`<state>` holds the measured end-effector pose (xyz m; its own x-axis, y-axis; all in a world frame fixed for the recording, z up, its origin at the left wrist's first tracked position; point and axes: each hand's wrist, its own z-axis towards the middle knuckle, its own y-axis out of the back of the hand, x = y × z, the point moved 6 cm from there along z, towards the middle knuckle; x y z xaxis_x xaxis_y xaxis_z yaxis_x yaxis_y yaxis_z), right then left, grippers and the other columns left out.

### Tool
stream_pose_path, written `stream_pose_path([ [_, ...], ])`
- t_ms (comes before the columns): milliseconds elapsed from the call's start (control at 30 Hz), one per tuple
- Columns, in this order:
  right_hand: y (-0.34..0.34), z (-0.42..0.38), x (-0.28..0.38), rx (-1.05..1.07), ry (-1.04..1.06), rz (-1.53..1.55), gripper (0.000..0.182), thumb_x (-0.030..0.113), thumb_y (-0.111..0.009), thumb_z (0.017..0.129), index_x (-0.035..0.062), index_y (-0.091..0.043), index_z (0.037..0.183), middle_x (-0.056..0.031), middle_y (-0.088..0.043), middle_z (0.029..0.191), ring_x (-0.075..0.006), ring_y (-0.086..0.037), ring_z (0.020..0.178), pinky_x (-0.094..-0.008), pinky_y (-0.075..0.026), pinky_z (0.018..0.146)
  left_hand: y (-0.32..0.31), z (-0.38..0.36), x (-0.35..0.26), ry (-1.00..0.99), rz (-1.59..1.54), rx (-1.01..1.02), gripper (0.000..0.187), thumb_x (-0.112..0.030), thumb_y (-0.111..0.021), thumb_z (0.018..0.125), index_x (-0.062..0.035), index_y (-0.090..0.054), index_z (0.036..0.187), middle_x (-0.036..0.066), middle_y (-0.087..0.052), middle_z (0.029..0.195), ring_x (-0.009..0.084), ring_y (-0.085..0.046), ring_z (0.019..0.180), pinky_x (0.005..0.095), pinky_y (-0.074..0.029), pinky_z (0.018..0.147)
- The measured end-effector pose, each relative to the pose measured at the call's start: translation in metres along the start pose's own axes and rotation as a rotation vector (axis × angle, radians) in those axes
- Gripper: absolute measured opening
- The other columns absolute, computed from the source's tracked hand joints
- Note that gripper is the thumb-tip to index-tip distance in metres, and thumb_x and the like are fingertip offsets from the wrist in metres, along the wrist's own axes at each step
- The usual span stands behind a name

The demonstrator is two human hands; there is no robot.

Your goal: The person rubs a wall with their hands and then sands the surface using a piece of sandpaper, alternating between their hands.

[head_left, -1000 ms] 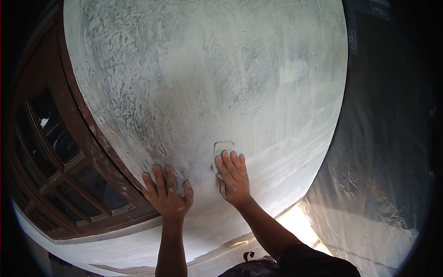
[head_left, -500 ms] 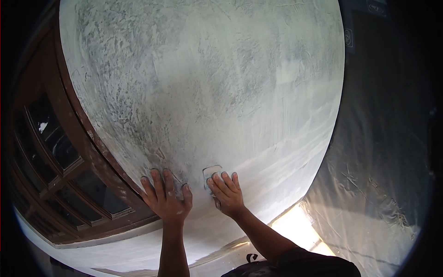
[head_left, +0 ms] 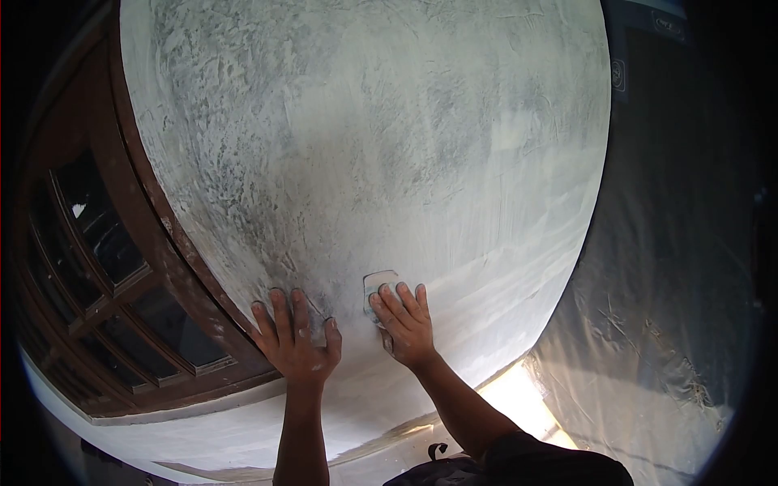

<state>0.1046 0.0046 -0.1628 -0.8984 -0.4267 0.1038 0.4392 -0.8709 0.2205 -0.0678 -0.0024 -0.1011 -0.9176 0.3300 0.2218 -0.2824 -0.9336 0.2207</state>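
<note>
A pale wall (head_left: 365, 162) with patchy grey and whitish filler fills the middle of the view. My left hand (head_left: 301, 344) lies flat against its lower part, fingers spread, close to the brown window frame; nothing is in it. To the right of it, my right hand (head_left: 407, 326) presses a small pale rectangular piece of sandpaper (head_left: 379, 281) onto the wall. The fingers cover the lower right of the sheet, while its upper edge shows above the fingertips. Whitish dust marks both hands.
On the left is a brown wooden window (head_left: 121, 275) with dark glass panes, its frame bordering the wall. Dark plastic sheeting (head_left: 664, 243) hangs along the right side. Bright light falls on a patch (head_left: 527, 401) at the lower right.
My right hand has slid a little up the wall with the sandpaper. My left hand stays nearly in place on the wall. The view has shifted slightly.
</note>
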Motion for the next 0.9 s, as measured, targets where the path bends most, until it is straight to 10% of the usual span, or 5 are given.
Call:
stream_pose_path([
  [167,0.046,0.127,-0.033,-0.237,-0.160,0.028,0.054,0.004,-0.059,0.088,0.0095,-0.049,0.141,-0.0092,-0.044,0.148,-0.0300,-0.034,0.141,-0.0497,-0.014,0.116,-0.003,-0.005,0.003,0.044,-0.079,0.003,0.059,-0.041,-0.054,0.089,-0.0096,-0.049,0.139,0.015,-0.035,0.152,0.0407,-0.020,0.144,0.0604,-0.014,0.112],
  [367,-0.005,-0.005,0.032,0.020,0.013,0.040,0.052,0.007,-0.060,0.084,0.0167,-0.056,0.136,-0.0015,-0.049,0.145,-0.0227,-0.032,0.141,-0.0481,-0.014,0.118,-0.005,-0.007,0.005,0.033,-0.089,-0.006,0.059,-0.041,-0.055,0.088,-0.0100,-0.050,0.138,0.016,-0.035,0.152,0.0407,-0.021,0.144,0.0601,-0.014,0.112],
  [633,0.043,0.117,-0.039,-0.265,-0.141,0.004,0.059,0.000,-0.059,0.084,0.0095,-0.048,0.142,-0.0092,-0.044,0.148,-0.0302,-0.030,0.142,-0.0505,-0.014,0.116,-0.005,-0.007,0.004,0.032,-0.077,-0.010,0.057,-0.040,-0.056,0.087,-0.0098,-0.052,0.136,0.016,-0.035,0.152,0.0405,-0.021,0.144,0.0604,-0.015,0.112],
  [900,-0.008,-0.014,0.026,0.024,0.136,0.008,0.042,0.012,-0.059,0.088,0.0144,-0.062,0.129,-0.0045,-0.051,0.142,-0.0244,-0.032,0.142,-0.0502,-0.014,0.118,-0.006,-0.008,0.006,0.039,-0.095,-0.018,0.057,-0.040,-0.055,0.088,-0.0108,-0.052,0.136,0.015,-0.036,0.152,0.0401,-0.021,0.144,0.0609,-0.015,0.112],
])
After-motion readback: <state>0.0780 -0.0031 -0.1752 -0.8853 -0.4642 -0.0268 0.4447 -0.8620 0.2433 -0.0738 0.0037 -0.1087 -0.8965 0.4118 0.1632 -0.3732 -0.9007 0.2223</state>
